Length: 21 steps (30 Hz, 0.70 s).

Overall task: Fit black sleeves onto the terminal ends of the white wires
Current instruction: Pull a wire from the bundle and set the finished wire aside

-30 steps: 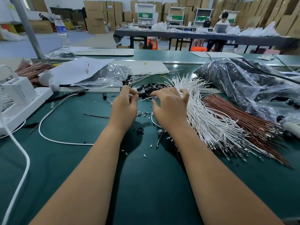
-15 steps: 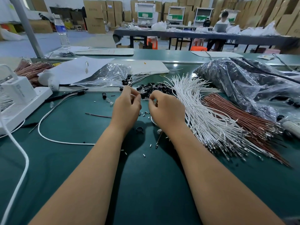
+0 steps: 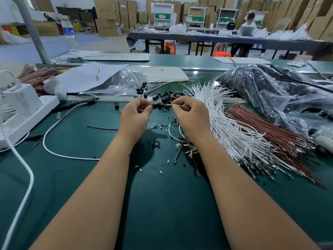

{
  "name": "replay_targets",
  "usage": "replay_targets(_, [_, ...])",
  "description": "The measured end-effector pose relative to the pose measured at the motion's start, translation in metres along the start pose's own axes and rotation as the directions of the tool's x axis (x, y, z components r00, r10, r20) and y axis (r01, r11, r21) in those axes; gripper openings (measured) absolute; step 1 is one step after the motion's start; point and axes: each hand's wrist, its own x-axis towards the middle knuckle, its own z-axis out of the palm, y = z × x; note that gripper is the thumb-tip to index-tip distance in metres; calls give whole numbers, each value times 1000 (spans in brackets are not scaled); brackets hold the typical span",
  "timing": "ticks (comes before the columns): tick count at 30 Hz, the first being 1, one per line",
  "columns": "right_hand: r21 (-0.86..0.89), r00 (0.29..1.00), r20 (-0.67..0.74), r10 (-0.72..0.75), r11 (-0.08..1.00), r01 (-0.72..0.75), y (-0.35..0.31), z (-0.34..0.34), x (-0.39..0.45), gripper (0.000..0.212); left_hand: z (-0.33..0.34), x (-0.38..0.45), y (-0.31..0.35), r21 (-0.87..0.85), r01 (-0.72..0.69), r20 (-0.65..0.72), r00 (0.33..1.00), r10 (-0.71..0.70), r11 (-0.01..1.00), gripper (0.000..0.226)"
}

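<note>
A small black cylindrical plastic sleeve (image 3: 156, 105) was held above the middle of the dark green desk (image 3: 162, 204), pinched between the thumb and fingertips of the left hand (image 3: 134, 117). Just to its right, the right hand (image 3: 191, 115) pinched the end of a thin white insulated wire (image 3: 169, 105), whose tip pointed at the sleeve's open end; whether the tip had entered could not be made out. Directly behind the hands lay a loose heap of more black sleeves (image 3: 164, 97). To the right, a fanned bundle of white wires (image 3: 232, 134) lay beside a bundle of reddish-brown wires (image 3: 273, 134). Toward the desk's far right edge sat a clear plastic bag of dark parts (image 3: 270, 91). A white power strip (image 3: 21, 120) rested at the left edge.
</note>
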Motion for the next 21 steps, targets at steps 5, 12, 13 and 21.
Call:
replay_targets(5, [109, 999, -24, 45, 993, -42, 0, -2, 2, 14, 2, -1, -1, -19, -23, 61, 998, 24, 1000, 6])
replay_targets(12, [167, 999, 7, 41, 985, -42, -1, -3, 2, 22, 4, -1, 0, -62, 4, 94, 996, 1, 998, 5])
replay_targets(13, [159, 999, 12, 42, 986, -43, -1, -2, 1, 22, 4, -2, 0, -57, 8, 98, 995, -2, 998, 5])
replay_targets(21, [-16, 999, 38, 10, 1000, -9, -1, 1, 1, 11, 4, -2, 0, -50, -3, 94, 996, 8, 999, 4])
